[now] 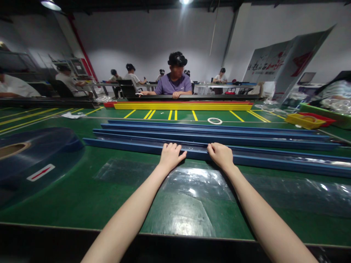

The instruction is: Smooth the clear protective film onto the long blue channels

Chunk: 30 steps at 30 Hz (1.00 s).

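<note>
Several long blue channels lie side by side across the green table (pixel 109 215). My left hand (pixel 171 155) rests on the nearest blue channel (pixel 134 146), its fingers curled over the edge and the thumb pointing right. To the right of it, my right hand (pixel 221 153) is closed at the same channel, fingers bent into its groove. Clear film shows inside the groove between the two hands. Whatever the fingertips pinch is hidden. A strip of clear plastic film (pixel 197 179) lies on the table below both hands.
A large roll of clear film (pixel 55 146) is at the left. A white ring (pixel 214 121) lies beyond the channels, before yellow bars (pixel 181 106). A yellow tray (pixel 303 121) stands at right. Opposite sits a person in purple (pixel 174 83).
</note>
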Tool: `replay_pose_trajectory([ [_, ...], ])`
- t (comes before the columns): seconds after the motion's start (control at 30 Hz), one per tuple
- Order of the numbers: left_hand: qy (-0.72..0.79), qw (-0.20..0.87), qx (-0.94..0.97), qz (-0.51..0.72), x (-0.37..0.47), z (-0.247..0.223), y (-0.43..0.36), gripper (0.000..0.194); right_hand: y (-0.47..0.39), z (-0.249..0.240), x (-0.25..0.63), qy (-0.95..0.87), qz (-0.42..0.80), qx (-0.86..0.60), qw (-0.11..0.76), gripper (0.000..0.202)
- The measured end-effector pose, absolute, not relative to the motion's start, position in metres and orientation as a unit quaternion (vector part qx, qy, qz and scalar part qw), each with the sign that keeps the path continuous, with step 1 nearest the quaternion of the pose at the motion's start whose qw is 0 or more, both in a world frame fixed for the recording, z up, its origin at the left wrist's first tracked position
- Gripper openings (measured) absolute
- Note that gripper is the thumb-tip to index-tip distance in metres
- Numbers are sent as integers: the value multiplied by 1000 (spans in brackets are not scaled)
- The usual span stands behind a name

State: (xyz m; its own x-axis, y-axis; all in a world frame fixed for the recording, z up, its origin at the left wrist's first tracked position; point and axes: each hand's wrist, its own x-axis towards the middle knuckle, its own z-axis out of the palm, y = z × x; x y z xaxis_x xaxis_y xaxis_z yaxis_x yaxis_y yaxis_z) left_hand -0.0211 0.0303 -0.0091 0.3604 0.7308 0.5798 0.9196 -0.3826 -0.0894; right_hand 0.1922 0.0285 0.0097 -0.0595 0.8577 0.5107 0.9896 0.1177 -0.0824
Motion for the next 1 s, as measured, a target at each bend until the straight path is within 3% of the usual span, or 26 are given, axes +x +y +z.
replay_pose_trajectory([
  [0.57, -513, 205, -799, -239, -22, -11, 31, 35, 32, 2, 190, -713, -268, -571, 306, 38],
  [1.0, -515, 196, -801, -235, -22, -10, 28, 35, 45, -6, 188, -688, -271, -597, 311, 42],
])
